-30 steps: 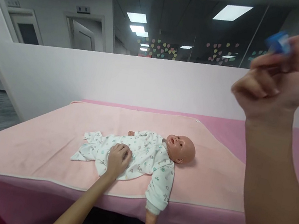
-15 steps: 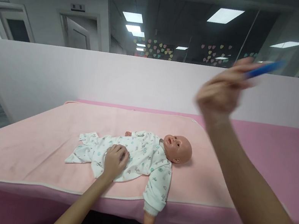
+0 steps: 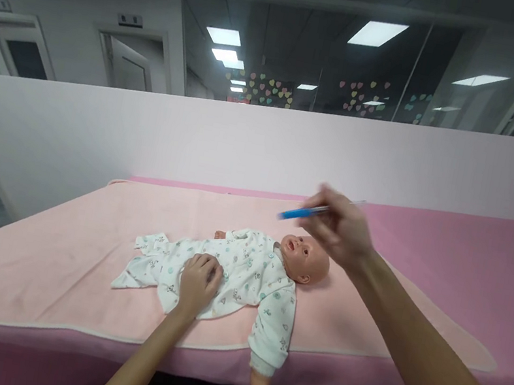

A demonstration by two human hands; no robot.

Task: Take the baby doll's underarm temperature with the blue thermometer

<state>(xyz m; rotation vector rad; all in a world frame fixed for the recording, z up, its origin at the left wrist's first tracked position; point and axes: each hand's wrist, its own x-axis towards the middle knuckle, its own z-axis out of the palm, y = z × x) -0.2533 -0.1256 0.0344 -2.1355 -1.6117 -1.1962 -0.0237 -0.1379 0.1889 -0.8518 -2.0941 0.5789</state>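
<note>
A baby doll (image 3: 242, 276) in a white printed outfit lies on its back, its head to the right and one arm hanging over the table's front edge. On its belly rests my left hand (image 3: 200, 282), with curled fingers; a dark patch shows between thumb and forefinger, and I cannot make out what it is. My right hand (image 3: 338, 227) is raised above the doll's head, pinching a slim pen-like stick (image 3: 300, 213). Its blue end points left over the doll's face, and a thin pale end sticks out behind the fingers. Motion blurs this hand slightly.
A peach mat (image 3: 77, 254) with a pale edge covers part of the pink tabletop (image 3: 461, 275). Behind the table runs a low white wall (image 3: 225, 147) with glass above it, dotted with heart-shaped stickers (image 3: 270, 88). Doors stand at the far left.
My right hand has swung down and left from high up at the right, and the stick's blue end now points left. My left hand stays on the doll's belly.
</note>
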